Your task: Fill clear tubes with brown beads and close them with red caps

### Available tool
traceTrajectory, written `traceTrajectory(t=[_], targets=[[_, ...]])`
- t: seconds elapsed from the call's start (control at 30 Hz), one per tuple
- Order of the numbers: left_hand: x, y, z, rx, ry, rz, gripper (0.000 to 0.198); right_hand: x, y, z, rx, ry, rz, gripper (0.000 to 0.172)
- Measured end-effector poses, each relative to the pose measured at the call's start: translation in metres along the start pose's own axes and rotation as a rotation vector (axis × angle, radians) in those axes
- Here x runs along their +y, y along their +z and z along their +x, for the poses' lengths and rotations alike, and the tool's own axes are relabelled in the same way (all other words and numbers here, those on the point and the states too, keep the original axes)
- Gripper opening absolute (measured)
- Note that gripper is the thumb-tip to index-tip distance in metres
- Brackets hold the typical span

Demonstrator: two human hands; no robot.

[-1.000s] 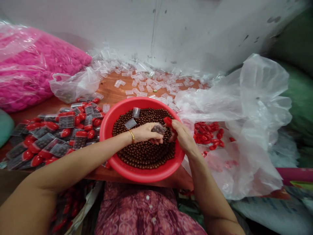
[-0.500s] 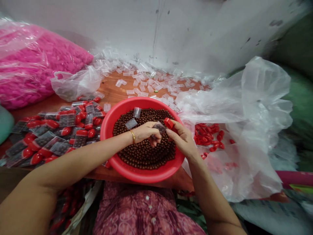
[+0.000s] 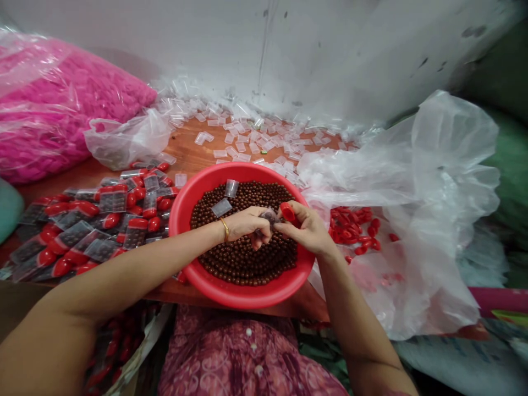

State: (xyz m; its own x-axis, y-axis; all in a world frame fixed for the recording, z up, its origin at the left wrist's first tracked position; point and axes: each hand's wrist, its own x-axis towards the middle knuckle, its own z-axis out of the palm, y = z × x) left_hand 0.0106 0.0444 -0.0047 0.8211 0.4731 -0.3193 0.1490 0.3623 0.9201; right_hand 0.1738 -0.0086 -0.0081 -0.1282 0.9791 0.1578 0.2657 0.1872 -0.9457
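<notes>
While left hand (image 3: 246, 224) clamps clear case (image 3: 269, 216), right hand (image 3: 312, 228) pinches red cap (image 3: 287, 212); blue markings (image 3: 468, 342) on sack (image 3: 445, 360) unreadable

Red cap (image 3: 287, 212) tilted, R hand (image 3: 311, 232); nr dark-filled clear case (image 3: 270, 216), L hand (image 3: 244, 224).

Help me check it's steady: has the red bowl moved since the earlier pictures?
No: the red bowl shows no clear shift against the wooden table.

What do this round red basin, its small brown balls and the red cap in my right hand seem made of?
Round red basin: probably plastic, satin; soft sheen, smooth rim. Small brown balls: glossy, with highlights; perhaps plastic, wood or candy. Held red cap: likely plastic, smooth, evenly coloured.
</notes>
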Motion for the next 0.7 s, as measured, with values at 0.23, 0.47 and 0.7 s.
traceTrajectory(t=[0.23,0.47,0.7], targets=[[0.001,0.001,0.001,0.103,0.069,-0.030,0.019,0.003,0.005,-0.009,0.137,0.181,-0.014,0.044],[0.000,0.008,0.001,0.155,0.074,0.212,0.012,-0.002,0.013,-0.012,0.125,0.065,-0.123,0.039],[-0.002,0.008,-0.005,0.275,0.189,0.515,0.009,0.003,0.012,-0.020,0.106,-0.063,-0.257,0.042]])
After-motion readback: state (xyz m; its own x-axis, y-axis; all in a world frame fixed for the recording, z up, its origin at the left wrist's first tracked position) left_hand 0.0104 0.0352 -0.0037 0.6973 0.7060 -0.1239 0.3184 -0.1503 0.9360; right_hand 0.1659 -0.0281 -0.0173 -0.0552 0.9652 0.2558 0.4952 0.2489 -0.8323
